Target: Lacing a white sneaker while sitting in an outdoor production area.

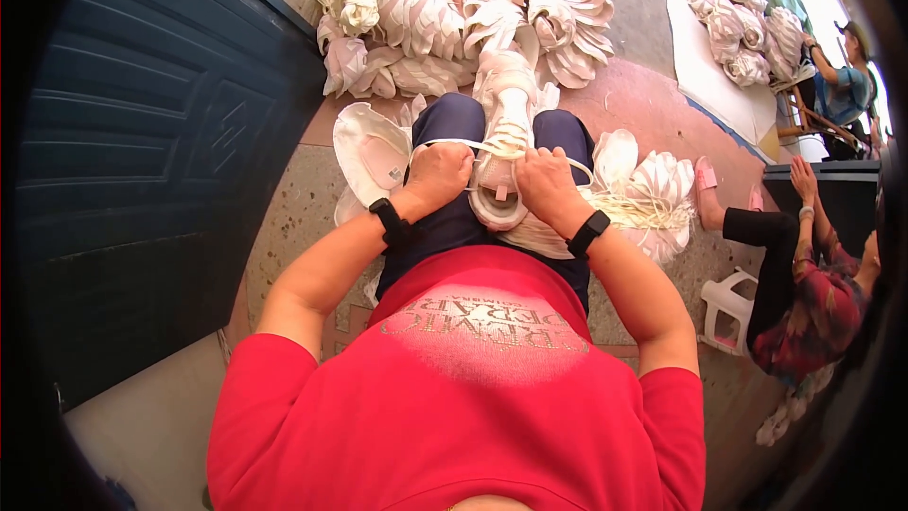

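Observation:
A pale pink and white shoe (pixel 499 215) lies between my knees, its heel opening toward me and its toe pointing away. Cream shoelace (pixel 508 145) crosses over its front and runs out to both sides. My left hand (pixel 438 177) is closed on the lace just left of the shoe, and a length of it arcs above the fingers. On the other side, my right hand (pixel 550 183) pinches the lace close to the shoe's collar, with a loop bending out past the knuckles. The fingertips of both hands are partly hidden.
Heaps of pale shoe uppers (pixel 426 9) lie beyond my knees. A white shoe piece (pixel 369 156) sits at my left, and a bundle of cream laces (pixel 643 211) at my right. A dark blue door (pixel 170 132) stands left. Two people and a white stool (pixel 728 308) are at right.

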The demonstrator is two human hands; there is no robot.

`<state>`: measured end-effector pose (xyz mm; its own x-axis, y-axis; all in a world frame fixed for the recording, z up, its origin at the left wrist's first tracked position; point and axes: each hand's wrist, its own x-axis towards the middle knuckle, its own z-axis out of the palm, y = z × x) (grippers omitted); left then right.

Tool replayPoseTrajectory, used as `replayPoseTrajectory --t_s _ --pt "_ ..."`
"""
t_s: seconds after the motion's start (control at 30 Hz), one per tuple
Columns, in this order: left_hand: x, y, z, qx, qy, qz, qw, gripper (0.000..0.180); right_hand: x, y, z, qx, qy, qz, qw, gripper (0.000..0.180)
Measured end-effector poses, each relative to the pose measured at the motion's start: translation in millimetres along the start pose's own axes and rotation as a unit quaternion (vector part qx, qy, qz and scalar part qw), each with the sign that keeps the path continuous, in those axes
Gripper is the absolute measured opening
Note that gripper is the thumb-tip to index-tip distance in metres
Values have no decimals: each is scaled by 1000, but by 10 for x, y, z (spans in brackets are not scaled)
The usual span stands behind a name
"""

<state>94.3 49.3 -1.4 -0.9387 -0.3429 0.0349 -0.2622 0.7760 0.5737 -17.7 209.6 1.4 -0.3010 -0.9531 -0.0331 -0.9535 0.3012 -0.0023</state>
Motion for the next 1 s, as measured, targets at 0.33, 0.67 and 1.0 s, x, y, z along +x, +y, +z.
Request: replayPoseTrajectory --t_s 0.33,0.67,1.0 --pt "175 198 7 232 -84 159 956 5 -67 -26 3 54 41 61 996 7" --pt "25 243 29 221 38 154 962 17 -107 -74 50 77 95 139 983 9" --pt "51 268 -127 291 -18 265 919 9 -153 109 -195 16 27 35 999 7"
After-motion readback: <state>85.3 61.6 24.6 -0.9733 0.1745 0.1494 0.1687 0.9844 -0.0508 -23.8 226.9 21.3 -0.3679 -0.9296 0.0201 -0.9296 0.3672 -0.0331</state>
